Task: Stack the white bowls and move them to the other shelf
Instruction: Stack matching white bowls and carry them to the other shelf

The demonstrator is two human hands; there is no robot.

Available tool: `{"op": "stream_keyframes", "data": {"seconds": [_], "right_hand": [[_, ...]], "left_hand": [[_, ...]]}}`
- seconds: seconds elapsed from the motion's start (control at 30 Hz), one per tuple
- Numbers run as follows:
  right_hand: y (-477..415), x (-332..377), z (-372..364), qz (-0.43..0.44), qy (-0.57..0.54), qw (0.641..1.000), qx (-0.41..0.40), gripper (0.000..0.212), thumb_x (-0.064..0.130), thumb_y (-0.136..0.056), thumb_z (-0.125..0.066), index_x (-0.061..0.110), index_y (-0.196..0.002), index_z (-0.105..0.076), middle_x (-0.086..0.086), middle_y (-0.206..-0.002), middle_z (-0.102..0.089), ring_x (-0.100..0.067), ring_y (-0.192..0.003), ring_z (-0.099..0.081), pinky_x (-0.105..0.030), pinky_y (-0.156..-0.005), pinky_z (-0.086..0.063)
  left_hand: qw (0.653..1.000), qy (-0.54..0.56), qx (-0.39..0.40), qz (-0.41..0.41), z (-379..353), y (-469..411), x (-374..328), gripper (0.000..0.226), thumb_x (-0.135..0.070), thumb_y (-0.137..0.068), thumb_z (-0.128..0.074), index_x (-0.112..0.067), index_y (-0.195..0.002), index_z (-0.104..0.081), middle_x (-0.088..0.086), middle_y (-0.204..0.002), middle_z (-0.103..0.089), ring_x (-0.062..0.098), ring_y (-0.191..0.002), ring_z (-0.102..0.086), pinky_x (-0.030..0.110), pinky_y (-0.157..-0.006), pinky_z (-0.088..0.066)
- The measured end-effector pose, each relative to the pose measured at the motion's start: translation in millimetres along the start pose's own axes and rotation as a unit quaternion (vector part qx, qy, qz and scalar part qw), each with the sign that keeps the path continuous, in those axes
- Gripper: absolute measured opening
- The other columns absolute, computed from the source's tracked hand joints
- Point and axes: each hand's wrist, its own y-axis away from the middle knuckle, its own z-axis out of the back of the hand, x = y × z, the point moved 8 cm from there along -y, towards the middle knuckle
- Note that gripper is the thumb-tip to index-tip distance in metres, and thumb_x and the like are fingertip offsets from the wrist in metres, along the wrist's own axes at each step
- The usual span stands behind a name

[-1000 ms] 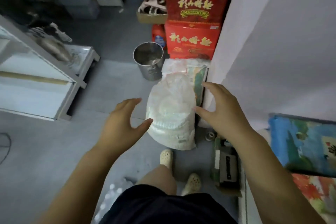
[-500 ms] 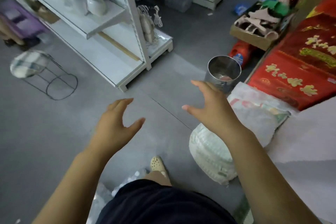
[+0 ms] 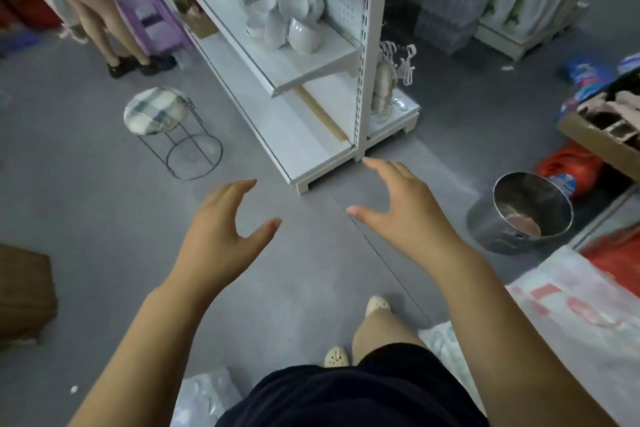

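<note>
Several white bowls [image 3: 292, 20] lie loosely piled on a middle board of a white metal shelf unit [image 3: 365, 55] straight ahead, some tipped on their sides. My left hand [image 3: 225, 232] and my right hand [image 3: 405, 215] are both held out over the grey floor well short of the shelf, fingers spread and relaxed, holding nothing. The boards above and below the bowls look bare apart from a wooden stick [image 3: 320, 113] on the bottom one.
A checked stool [image 3: 157, 111] on a wire frame stands left of the shelf. A steel bucket [image 3: 523, 215] sits on the floor at right, beside red bags and a cardboard box [image 3: 602, 139]. Another person's legs [image 3: 104, 17] are at the far left. White hangers [image 3: 401, 59] hang off the shelf's end.
My view has swung left, away from the wall and the white sack, onto the shelf with the bowls. Both hands stayed raised, open and empty.
</note>
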Motion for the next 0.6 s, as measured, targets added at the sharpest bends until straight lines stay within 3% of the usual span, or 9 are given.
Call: {"op": "stream_keyframes", "data": {"seconds": [0.23,0.43,0.6], "right_hand": [[-131.4,36.5,-30.4,0.065,0.021,0.995,0.071,0.073,0.035,-0.089,-0.078,0.025,-0.153,-0.043,0.007,-0.154,-0.043,-0.010,-0.141,-0.040,-0.017,-0.108,-0.029],[-256.1,74.2,-52.6,0.130,0.054,0.981,0.131,0.072,0.040,-0.089,-0.077,0.027,-0.151,-0.043,0.010,-0.154,-0.043,-0.011,-0.140,-0.041,-0.019,-0.103,-0.030],[-332.7,112.1,-83.6,0.181,0.070,0.964,0.182,0.071,0.042,-0.089,-0.077,0.030,-0.150,-0.043,0.011,-0.153,-0.043,-0.009,-0.140,-0.041,-0.021,-0.104,-0.032]], "left_hand": [[0.997,0.012,-0.032,0.074,10.3,-75.4,46.3,0.070,-0.050,-0.088,-0.072,-0.026,-0.149,-0.045,-0.007,-0.148,-0.050,0.016,-0.138,-0.046,0.030,-0.107,-0.037],[0.988,-0.008,-0.092,0.125,44.8,-162.2,74.5,0.070,-0.050,-0.089,-0.071,-0.025,-0.149,-0.045,-0.005,-0.147,-0.052,0.017,-0.138,-0.046,0.033,-0.108,-0.038],[0.976,-0.003,-0.143,0.166,67.3,-198.8,99.9,0.068,-0.046,-0.089,-0.072,-0.024,-0.148,-0.046,-0.007,-0.147,-0.052,0.015,-0.140,-0.044,0.026,-0.107,-0.032]]}}
